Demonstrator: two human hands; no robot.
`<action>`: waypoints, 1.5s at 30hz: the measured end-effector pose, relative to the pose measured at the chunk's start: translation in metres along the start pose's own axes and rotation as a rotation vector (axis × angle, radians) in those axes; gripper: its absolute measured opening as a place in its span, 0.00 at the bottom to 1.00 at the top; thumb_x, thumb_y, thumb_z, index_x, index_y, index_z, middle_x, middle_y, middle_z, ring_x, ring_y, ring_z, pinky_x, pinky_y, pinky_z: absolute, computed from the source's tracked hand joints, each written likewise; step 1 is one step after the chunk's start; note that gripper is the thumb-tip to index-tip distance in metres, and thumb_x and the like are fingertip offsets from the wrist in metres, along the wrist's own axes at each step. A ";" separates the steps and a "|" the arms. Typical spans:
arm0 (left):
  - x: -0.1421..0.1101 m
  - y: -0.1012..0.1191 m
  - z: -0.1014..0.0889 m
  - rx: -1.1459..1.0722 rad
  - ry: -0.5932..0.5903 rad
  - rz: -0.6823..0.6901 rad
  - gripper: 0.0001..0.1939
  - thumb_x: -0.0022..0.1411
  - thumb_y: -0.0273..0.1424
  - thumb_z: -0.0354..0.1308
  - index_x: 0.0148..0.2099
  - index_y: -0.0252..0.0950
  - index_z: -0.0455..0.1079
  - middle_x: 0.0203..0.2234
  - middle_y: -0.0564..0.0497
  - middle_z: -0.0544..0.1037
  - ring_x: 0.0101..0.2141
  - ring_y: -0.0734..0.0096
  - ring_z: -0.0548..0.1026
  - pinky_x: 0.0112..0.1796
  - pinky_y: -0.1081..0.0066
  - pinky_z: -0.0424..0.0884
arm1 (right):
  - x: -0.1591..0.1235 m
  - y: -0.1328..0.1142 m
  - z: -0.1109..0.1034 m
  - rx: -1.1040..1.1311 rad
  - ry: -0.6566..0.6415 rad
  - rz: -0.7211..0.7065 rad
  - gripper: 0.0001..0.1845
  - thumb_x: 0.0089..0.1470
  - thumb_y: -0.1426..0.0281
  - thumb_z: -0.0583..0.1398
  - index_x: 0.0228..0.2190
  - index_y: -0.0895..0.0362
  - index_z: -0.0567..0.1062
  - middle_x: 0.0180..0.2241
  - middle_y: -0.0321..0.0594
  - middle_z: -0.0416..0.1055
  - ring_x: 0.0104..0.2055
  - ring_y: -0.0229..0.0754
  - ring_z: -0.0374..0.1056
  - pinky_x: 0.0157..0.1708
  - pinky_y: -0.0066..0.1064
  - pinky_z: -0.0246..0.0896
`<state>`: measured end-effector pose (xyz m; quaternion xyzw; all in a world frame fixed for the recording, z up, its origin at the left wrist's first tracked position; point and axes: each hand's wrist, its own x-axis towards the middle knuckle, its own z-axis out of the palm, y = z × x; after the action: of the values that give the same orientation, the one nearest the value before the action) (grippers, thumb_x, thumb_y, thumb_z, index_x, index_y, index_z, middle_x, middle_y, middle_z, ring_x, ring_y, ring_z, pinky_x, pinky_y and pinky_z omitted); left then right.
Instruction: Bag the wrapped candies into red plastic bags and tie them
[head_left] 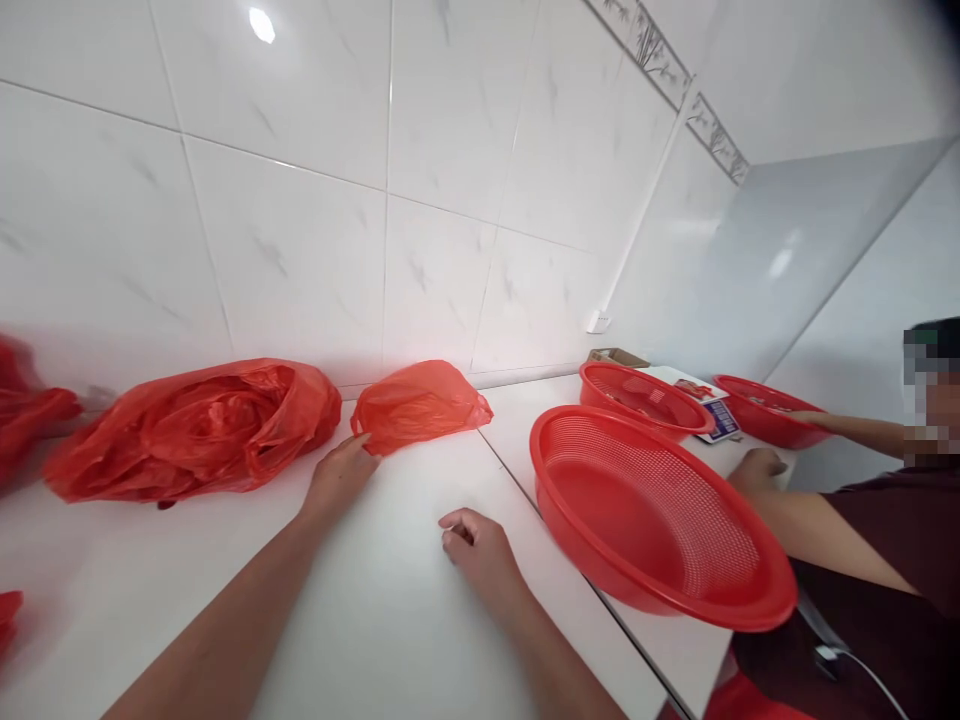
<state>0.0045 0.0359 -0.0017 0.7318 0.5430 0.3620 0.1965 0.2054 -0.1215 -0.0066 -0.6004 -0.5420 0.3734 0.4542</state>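
Observation:
My left hand (339, 477) reaches forward and pinches the near left corner of a small red plastic bag (420, 403) that lies on the white counter (375, 610) against the tiled wall. My right hand (475, 548) rests on the counter with its fingers curled under, holding nothing that I can see. Just right of it sits a big red plastic colander (660, 515), a hand's width away.
A larger crumpled red bag (195, 430) lies left of the small one, with more red plastic (30, 410) at the far left. Two more red baskets (641, 397) (765, 420) stand further right. A person in a dark shirt (892, 560) sits there, their hand (757, 468) behind the colander.

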 end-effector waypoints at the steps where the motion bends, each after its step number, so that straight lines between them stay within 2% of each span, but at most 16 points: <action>1: -0.001 -0.001 -0.001 -0.025 0.004 -0.017 0.25 0.60 0.38 0.50 0.58 0.37 0.63 0.56 0.45 0.67 0.56 0.57 0.64 0.55 0.61 0.58 | -0.010 0.000 -0.001 -0.009 -0.003 0.009 0.11 0.50 0.68 0.54 0.35 0.53 0.75 0.24 0.32 0.65 0.26 0.35 0.60 0.28 0.27 0.55; 8: -0.006 -0.006 -0.007 -0.217 0.020 -0.090 0.22 0.57 0.38 0.51 0.53 0.36 0.68 0.42 0.46 0.77 0.41 0.60 0.74 0.44 0.63 0.69 | -0.070 0.004 -0.006 -0.093 0.045 0.042 0.11 0.51 0.68 0.54 0.34 0.53 0.75 0.28 0.36 0.69 0.31 0.39 0.63 0.32 0.28 0.57; 12: -0.004 -0.008 -0.003 -0.313 0.087 -0.065 0.17 0.55 0.33 0.51 0.45 0.34 0.71 0.35 0.48 0.77 0.36 0.65 0.74 0.40 0.67 0.68 | -0.084 0.013 -0.007 -0.114 0.068 0.031 0.11 0.50 0.65 0.55 0.33 0.54 0.75 0.28 0.37 0.69 0.32 0.41 0.64 0.33 0.29 0.58; 15: -0.004 -0.007 -0.002 -0.345 0.143 -0.042 0.10 0.54 0.34 0.53 0.35 0.35 0.70 0.29 0.51 0.75 0.31 0.68 0.72 0.35 0.71 0.67 | -0.081 0.017 -0.006 -0.134 0.065 0.021 0.11 0.50 0.64 0.55 0.32 0.54 0.74 0.27 0.37 0.69 0.31 0.41 0.64 0.32 0.28 0.58; 18: -0.010 -0.006 -0.001 -0.347 0.181 -0.035 0.07 0.53 0.36 0.55 0.30 0.36 0.67 0.23 0.55 0.71 0.26 0.72 0.68 0.29 0.73 0.64 | -0.068 0.014 -0.002 -0.181 0.049 0.058 0.11 0.51 0.64 0.54 0.33 0.53 0.74 0.26 0.35 0.68 0.29 0.40 0.64 0.29 0.28 0.59; 20: -0.015 -0.005 -0.001 -0.344 0.196 -0.033 0.06 0.52 0.34 0.55 0.28 0.37 0.64 0.21 0.56 0.68 0.24 0.73 0.66 0.27 0.74 0.61 | -0.053 0.009 0.005 -0.239 0.062 0.030 0.12 0.52 0.65 0.53 0.37 0.53 0.73 0.29 0.36 0.69 0.29 0.39 0.65 0.30 0.28 0.61; 22: -0.021 -0.005 -0.001 -0.344 0.196 -0.024 0.04 0.51 0.31 0.54 0.28 0.37 0.63 0.20 0.58 0.66 0.23 0.74 0.64 0.26 0.75 0.60 | -0.034 0.006 0.014 -0.327 0.104 -0.113 0.13 0.54 0.67 0.52 0.40 0.54 0.72 0.36 0.39 0.70 0.32 0.39 0.67 0.34 0.30 0.64; 24: -0.028 -0.004 -0.001 -0.344 0.180 -0.004 0.01 0.50 0.28 0.52 0.27 0.37 0.62 0.19 0.58 0.64 0.23 0.75 0.63 0.25 0.75 0.58 | -0.011 0.005 0.026 -0.443 0.148 -0.340 0.14 0.55 0.69 0.51 0.42 0.55 0.71 0.43 0.43 0.68 0.40 0.40 0.67 0.41 0.32 0.64; 26: -0.037 -0.002 -0.002 -0.343 0.152 0.030 0.02 0.49 0.25 0.49 0.27 0.37 0.61 0.19 0.59 0.63 0.22 0.76 0.61 0.25 0.76 0.57 | 0.013 0.005 0.039 -0.573 0.188 -0.548 0.16 0.57 0.70 0.49 0.45 0.56 0.71 0.49 0.47 0.65 0.49 0.43 0.64 0.48 0.35 0.61; 29: -0.052 0.004 -0.005 -0.335 0.103 0.080 0.05 0.48 0.22 0.46 0.27 0.37 0.60 0.19 0.59 0.60 0.22 0.77 0.59 0.24 0.77 0.57 | 0.046 0.005 0.052 -0.740 0.299 -0.677 0.19 0.60 0.70 0.48 0.49 0.58 0.69 0.54 0.51 0.61 0.56 0.47 0.58 0.52 0.40 0.58; 33: -0.074 0.014 -0.012 -0.305 0.049 0.136 0.06 0.50 0.22 0.46 0.28 0.38 0.59 0.19 0.60 0.60 0.22 0.77 0.58 0.25 0.77 0.57 | 0.067 0.004 0.052 -0.839 0.416 -0.605 0.21 0.61 0.67 0.47 0.49 0.62 0.69 0.54 0.54 0.63 0.56 0.50 0.59 0.52 0.43 0.57; 37: -0.086 0.018 -0.015 -0.277 0.048 0.162 0.05 0.56 0.24 0.46 0.32 0.39 0.61 0.19 0.60 0.61 0.21 0.77 0.58 0.25 0.77 0.58 | 0.061 0.001 0.041 -0.854 0.303 -0.408 0.20 0.61 0.66 0.46 0.47 0.61 0.72 0.41 0.49 0.72 0.42 0.46 0.68 0.42 0.36 0.62; 42: -0.082 0.015 -0.014 -0.260 0.188 0.115 0.06 0.60 0.29 0.49 0.41 0.40 0.63 0.20 0.60 0.60 0.21 0.76 0.60 0.25 0.77 0.61 | 0.050 -0.005 0.036 -0.795 0.239 -0.339 0.15 0.57 0.69 0.51 0.41 0.58 0.75 0.37 0.45 0.73 0.41 0.47 0.67 0.41 0.36 0.61; 44: -0.079 0.014 -0.016 -0.204 0.280 0.152 0.10 0.61 0.29 0.50 0.46 0.39 0.62 0.23 0.58 0.63 0.24 0.75 0.64 0.27 0.75 0.65 | 0.049 -0.006 0.039 -0.735 0.226 -0.329 0.13 0.56 0.70 0.52 0.39 0.57 0.76 0.36 0.44 0.73 0.40 0.46 0.67 0.39 0.35 0.62; 45: -0.077 0.015 -0.019 -0.153 0.353 0.206 0.13 0.60 0.28 0.51 0.48 0.39 0.61 0.26 0.55 0.67 0.28 0.73 0.68 0.31 0.73 0.68 | 0.050 -0.005 0.041 -0.705 0.225 -0.325 0.13 0.57 0.70 0.52 0.37 0.56 0.76 0.36 0.43 0.72 0.40 0.45 0.68 0.39 0.34 0.63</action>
<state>-0.0112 -0.0436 -0.0036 0.6915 0.4622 0.5429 0.1154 0.1719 -0.0667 -0.0122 -0.6629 -0.6717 0.0200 0.3301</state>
